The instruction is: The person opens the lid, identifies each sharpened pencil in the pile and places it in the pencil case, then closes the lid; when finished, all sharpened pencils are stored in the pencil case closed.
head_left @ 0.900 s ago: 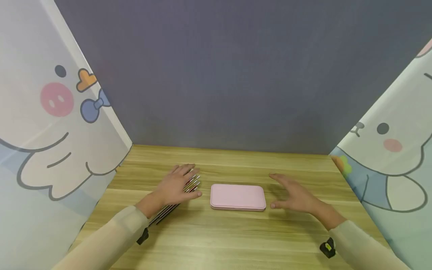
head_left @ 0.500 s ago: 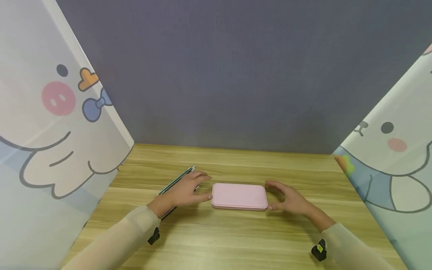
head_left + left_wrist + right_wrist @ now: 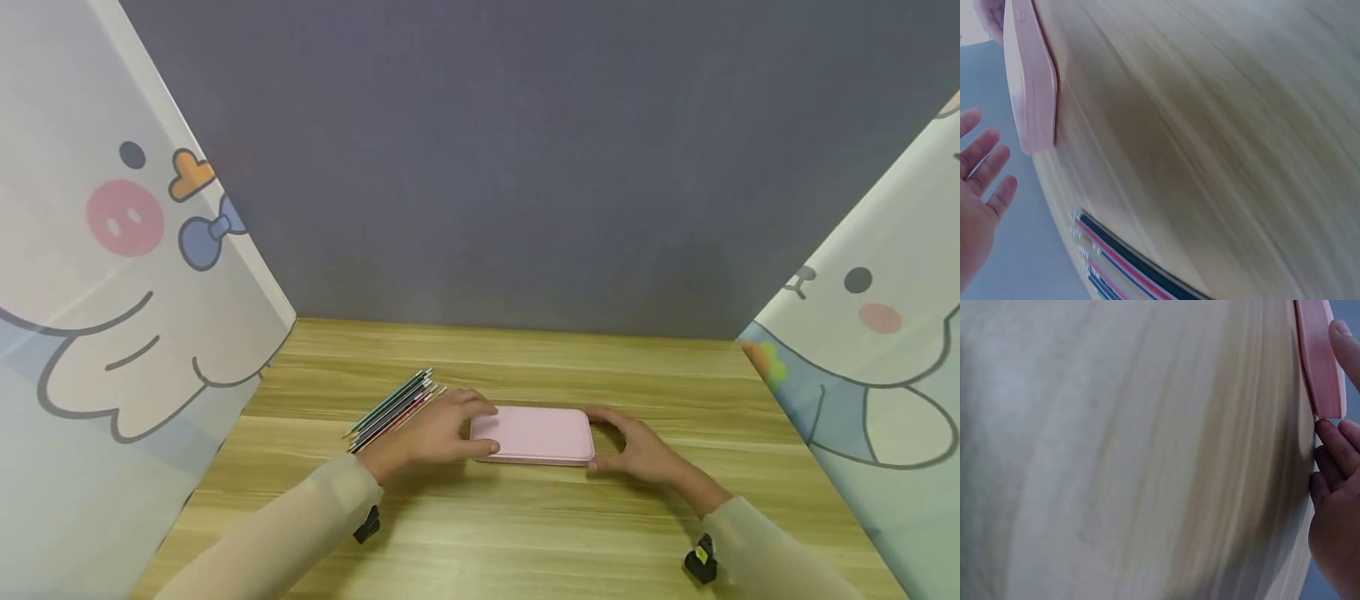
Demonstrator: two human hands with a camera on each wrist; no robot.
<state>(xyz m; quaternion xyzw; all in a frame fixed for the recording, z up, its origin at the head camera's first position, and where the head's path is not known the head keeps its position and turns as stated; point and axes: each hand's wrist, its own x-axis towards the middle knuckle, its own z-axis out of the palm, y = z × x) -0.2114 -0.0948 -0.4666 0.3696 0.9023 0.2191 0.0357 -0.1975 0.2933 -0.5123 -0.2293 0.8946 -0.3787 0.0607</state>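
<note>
A closed pink case [image 3: 543, 433] lies flat on the wooden table. My left hand [image 3: 442, 429] is over its left end, thumb and fingers apart and relaxed; the left wrist view shows the hand [image 3: 979, 200] beside the case [image 3: 1036, 87] with a gap between them. At the other end, my right hand [image 3: 648, 452] has its fingers at the back corner and its thumb at the front one. In the right wrist view the curved fingers of that hand [image 3: 1338, 500] meet the end of the case [image 3: 1322, 362].
Several pencils [image 3: 390, 412] lie side by side at a slant to the left of the case, partly behind my left hand. A grey panel [image 3: 480, 167] stands along the table's back edge, with cartoon-printed panels [image 3: 67, 350] at both sides.
My left hand has moved right, off the pencils and over the case's left end. My right hand has moved left and closed in around the right end. The case has stayed put.
</note>
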